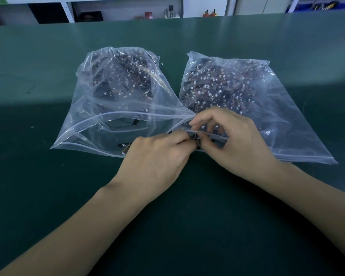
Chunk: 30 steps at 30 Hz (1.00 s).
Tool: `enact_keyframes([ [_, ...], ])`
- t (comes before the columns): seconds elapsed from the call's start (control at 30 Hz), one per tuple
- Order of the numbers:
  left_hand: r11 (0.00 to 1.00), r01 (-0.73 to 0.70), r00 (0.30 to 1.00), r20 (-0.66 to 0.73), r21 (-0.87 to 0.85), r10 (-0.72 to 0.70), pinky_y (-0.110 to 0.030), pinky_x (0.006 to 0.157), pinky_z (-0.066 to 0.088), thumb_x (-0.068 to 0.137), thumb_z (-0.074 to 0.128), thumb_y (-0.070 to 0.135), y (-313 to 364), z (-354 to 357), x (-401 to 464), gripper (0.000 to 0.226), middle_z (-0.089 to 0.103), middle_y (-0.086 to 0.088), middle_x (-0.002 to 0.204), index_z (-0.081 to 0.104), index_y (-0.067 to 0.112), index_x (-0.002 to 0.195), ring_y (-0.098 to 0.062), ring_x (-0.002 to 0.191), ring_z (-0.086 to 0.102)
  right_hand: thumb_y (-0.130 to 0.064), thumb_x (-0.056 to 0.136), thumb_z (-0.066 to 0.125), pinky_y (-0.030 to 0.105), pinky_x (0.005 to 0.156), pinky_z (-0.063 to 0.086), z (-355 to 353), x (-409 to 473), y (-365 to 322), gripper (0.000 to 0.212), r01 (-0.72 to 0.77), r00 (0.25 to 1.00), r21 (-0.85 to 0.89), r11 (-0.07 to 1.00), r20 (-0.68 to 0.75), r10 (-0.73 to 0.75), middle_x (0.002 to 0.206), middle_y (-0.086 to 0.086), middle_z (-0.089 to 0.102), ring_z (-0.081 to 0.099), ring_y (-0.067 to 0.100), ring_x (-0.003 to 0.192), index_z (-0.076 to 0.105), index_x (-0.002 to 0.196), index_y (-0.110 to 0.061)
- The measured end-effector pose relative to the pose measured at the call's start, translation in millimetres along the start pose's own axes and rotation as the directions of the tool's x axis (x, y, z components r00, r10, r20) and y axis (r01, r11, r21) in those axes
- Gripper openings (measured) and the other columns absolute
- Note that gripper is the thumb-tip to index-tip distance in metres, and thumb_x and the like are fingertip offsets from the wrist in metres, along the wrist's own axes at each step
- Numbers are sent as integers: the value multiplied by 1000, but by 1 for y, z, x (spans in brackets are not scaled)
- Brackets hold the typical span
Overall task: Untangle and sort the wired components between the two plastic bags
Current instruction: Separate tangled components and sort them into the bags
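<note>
Two clear zip-top plastic bags lie side by side on the green table. The left bag (100, 124) is open at its mouth and holds a heap of small black components with thin wires and white connectors at its far end. The right bag (277, 116) is packed with the same wired parts. My left hand (157, 156) and my right hand (233, 140) meet at the mouth of the right bag, both pinching a small clump of black wired components (194, 137). My fingers hide most of that clump.
A loose black component (122, 145) and another (135, 122) lie inside the left bag near its mouth. The green table (38, 186) stretches wide on all sides. Shelves with small items (167, 12) stand behind the far table edge.
</note>
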<state>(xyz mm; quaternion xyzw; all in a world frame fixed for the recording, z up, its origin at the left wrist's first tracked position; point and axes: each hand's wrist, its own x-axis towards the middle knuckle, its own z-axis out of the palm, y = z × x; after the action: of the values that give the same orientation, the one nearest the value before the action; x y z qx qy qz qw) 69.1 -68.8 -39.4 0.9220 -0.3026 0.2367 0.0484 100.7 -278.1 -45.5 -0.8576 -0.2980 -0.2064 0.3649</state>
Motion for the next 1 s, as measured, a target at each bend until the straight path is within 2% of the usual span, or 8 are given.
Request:
enact_keyframes([
  [0.17, 997, 25, 992, 119, 72, -33, -28, 49, 31, 109, 24, 51, 12, 1, -2, 53, 66, 15, 126, 70, 30, 124, -13, 86, 73, 0, 86, 74, 30, 78, 53, 1, 1, 1, 34, -16, 1000, 4, 1000, -6, 16, 100, -14, 71, 65, 14, 84, 72, 112, -21],
  [0.3, 995, 71, 997, 36, -73, -68, -29, 50, 45, 110, 31, 51, 9, -2, 0, 50, 68, 21, 128, 75, 29, 118, -15, 82, 73, 0, 87, 75, 30, 78, 53, 0, 1, 1, 31, -3, 1000, 10, 1000, -11, 3, 99, -13, 71, 65, 15, 84, 71, 112, -19],
  [0.37, 946, 123, 988, -48, -300, -144, -35, 59, 53, 111, 45, 44, 3, -3, 0, 37, 71, 20, 114, 77, 26, 106, -10, 78, 67, 0, 87, 75, 32, 78, 54, -1, 1, 2, 30, 7, 1000, 11, 1000, -21, -6, 99, -11, 71, 65, 16, 84, 71, 111, -18],
  [0.43, 907, 179, 964, -116, -381, -239, -34, 56, 47, 109, 52, 37, -6, -3, 0, 34, 62, 13, 83, 64, 23, 81, -9, 64, 48, -1, 88, 74, 33, 77, 54, -1, 1, 2, 29, 4, 1000, 5, 1000, -24, -4, 100, -12, 71, 65, 16, 84, 71, 111, -19],
  [0.53, 922, 329, 932, -86, -207, -352, -34, 53, 43, 104, 49, 40, -21, -3, -1, 45, 37, 6, 59, 36, 18, 67, -21, 56, 39, -3, 91, 72, 33, 78, 54, -1, 0, 2, 27, -5, 1000, 1, 1000, -26, 5, 100, -14, 72, 66, 16, 85, 71, 111, -20],
  [0.67, 911, 408, 913, 4, -61, -409, -37, 62, 45, 104, 50, 38, -38, 1, -4, 45, 46, 7, 62, 46, 18, 64, -23, 66, 47, -2, 92, 72, 32, 79, 54, -1, 0, 2, 27, -10, 1000, 3, 1000, -30, 10, 101, -15, 71, 67, 16, 86, 71, 112, -20],
  [0.83, 877, 478, 869, 121, 38, -479, -49, 89, 49, 106, 43, 41, -61, -2, -2, 33, 69, -6, 98, 66, 18, 109, -35, 97, 63, -3, 92, 72, 26, 79, 52, 1, -1, 2, 26, -12, 1000, 0, 1000, -26, 12, 101, -14, 71, 65, 16, 86, 71, 110, -22],
  [1.0, 849, 519, 765, 391, 96, -512, -48, 118, 33, 105, 29, 36, -67, 2, 0, 55, 57, -9, 146, 32, 30, 160, -34, 133, 51, -2, 91, 72, 24, 79, 52, 1, -1, 2, 26, -10, 1000, 7, 1000, -24, 10, 101, -12, 71, 65, 16, 86, 72, 110, -21],
])
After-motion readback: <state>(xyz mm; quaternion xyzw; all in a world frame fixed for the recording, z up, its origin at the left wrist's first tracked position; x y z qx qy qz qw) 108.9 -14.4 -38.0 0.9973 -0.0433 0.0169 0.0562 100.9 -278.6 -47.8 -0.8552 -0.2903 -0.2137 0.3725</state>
